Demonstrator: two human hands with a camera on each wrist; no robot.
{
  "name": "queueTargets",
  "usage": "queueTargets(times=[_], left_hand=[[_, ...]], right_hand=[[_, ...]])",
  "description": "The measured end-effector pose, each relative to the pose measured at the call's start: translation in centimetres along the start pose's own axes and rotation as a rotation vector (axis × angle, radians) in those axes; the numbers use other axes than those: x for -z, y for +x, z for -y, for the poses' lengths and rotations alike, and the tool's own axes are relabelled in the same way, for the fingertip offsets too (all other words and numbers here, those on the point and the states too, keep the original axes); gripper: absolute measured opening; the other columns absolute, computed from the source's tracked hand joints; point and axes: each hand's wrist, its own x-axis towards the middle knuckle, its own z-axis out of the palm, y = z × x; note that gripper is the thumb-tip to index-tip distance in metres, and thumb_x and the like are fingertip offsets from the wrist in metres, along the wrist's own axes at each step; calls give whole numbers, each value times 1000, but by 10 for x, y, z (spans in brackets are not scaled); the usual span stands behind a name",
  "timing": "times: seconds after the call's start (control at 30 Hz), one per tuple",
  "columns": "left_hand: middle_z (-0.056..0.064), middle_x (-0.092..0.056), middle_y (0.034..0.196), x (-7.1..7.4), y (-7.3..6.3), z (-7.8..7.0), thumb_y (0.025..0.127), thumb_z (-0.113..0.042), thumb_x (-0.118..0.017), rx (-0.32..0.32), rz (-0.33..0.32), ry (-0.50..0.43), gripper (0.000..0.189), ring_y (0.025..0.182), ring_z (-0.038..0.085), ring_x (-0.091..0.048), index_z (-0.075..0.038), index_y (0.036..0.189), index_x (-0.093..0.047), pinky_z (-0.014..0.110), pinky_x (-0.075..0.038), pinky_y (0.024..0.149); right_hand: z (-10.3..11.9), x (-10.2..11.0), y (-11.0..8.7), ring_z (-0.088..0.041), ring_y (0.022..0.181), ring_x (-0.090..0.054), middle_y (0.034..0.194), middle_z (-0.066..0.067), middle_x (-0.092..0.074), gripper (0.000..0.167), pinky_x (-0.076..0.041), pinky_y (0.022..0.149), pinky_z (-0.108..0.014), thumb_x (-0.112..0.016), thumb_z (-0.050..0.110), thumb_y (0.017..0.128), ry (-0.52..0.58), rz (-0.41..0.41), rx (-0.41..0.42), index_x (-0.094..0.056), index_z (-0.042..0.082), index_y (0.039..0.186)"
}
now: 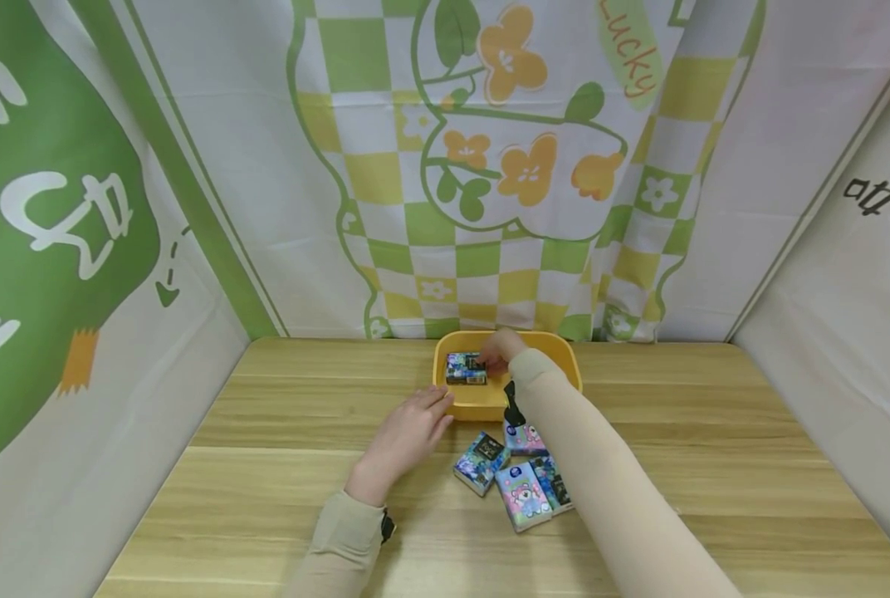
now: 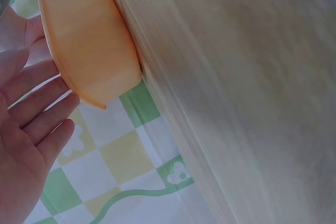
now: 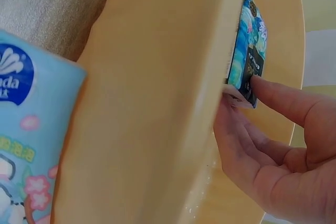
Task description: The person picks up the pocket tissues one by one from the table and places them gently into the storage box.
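A yellow plastic basin point(image 1: 482, 411) stands at the back of the table. Inside its left part is a dark blue floral tissue pack point(image 1: 460, 366). My right hand point(image 1: 501, 349) reaches over the rim and pinches that pack point(image 3: 250, 51) between thumb and fingers, as the right wrist view shows. The fingertips of my left hand point(image 1: 408, 428) touch the basin's front left rim, fingers fairly straight. In front of the basin lie a blue floral tissue pack point(image 1: 482, 463), a pastel bear-print tissue pack point(image 1: 523, 496) and more packs partly hidden by my right forearm.
The wooden table point(image 1: 288, 465) ends at a hanging checked cloth point(image 1: 445, 249) right behind the basin. Printed cloth walls point(image 1: 213, 357) rise at both sides. Another pastel tissue pack point(image 1: 527, 440) lies close against the basin's front.
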Motion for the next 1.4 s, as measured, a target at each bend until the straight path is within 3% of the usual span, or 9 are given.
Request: queueTargets(times=[0.37, 0.6, 0.83, 0.9, 0.97, 1.17, 1.23, 1.3, 1.4], left_hand=[[15, -55, 135, -1, 0, 1, 97, -24, -52, 5, 17, 18, 38, 125, 29, -52, -3, 129, -58, 42, -39, 111], [15, -55, 135, -1, 1, 1, 97, -24, -53, 0, 12, 11, 39, 125, 30, -52, -2, 129, -58, 42, -38, 111], [16, -56, 134, 0, 1, 0, 97, -23, -54, 1, 8, 3, 38, 125, 30, -53, -1, 127, -59, 43, -39, 110], [16, -56, 134, 0, 1, 0, 97, -22, -53, 3, 8, -1, 38, 125, 30, -53, -1, 128, -59, 43, -39, 110], [17, -56, 133, 0, 0, 0, 97, -22, -54, -1, 2, -4, 37, 124, 31, -53, -1, 127, -59, 44, -40, 109], [17, -55, 135, 0, 1, 0, 97, -23, -53, 2, 16, -7, 39, 125, 31, -52, -1, 129, -57, 45, -40, 109], [17, -54, 135, 0, 1, 0, 97, -23, -52, 4, 19, -9, 39, 125, 31, -52, -1, 130, -56, 45, -40, 109], [17, -55, 135, 0, 1, 0, 97, -22, -53, 4, 17, -11, 39, 125, 32, -52, -1, 130, -56, 45, -40, 109], [18, -55, 134, 0, 0, 0, 97, -22, -53, 7, 12, -13, 39, 125, 32, -52, -1, 129, -57, 45, -40, 109]], right_hand=[[2, -4, -19, -27, 73, -72, 95, -15, -70, 32, -61, 63, -39, -79, 17, 76, 82, -69, 10, -68, 3, 103], [0, -5, -9, -27, 74, -72, 95, -14, -71, 36, -61, 65, -40, -79, 19, 77, 58, -98, 25, -67, 2, 106], [-3, -6, 0, -28, 66, -71, 83, -15, -71, 38, -61, 57, -41, -87, 17, 65, 78, -140, 70, -69, -1, 93], [-1, -7, -19, -28, 65, -71, 83, -15, -71, 37, -61, 56, -40, -87, 15, 64, 76, -157, 88, -69, -2, 92], [2, -9, -57, -27, 64, -71, 84, -15, -71, 35, -61, 56, -38, -86, 14, 67, 61, -170, 94, -68, -2, 92], [15, -18, -227, -30, 76, -72, 94, -21, -70, 32, -62, 65, -36, -79, 11, 76, 4, -210, 143, -67, -8, 98], [17, -19, -269, -32, 82, -71, 97, -23, -70, 32, -61, 71, -37, -76, 9, 78, -7, -226, 163, -66, -10, 102], [18, -18, -290, -33, 79, -71, 91, -24, -70, 30, -62, 68, -38, -77, 8, 76, -1, -230, 188, -67, -10, 98], [16, -14, -292, -31, 67, -70, 79, -20, -69, 26, -61, 58, -38, -78, 12, 73, -17, -234, 221, -68, -5, 89]])
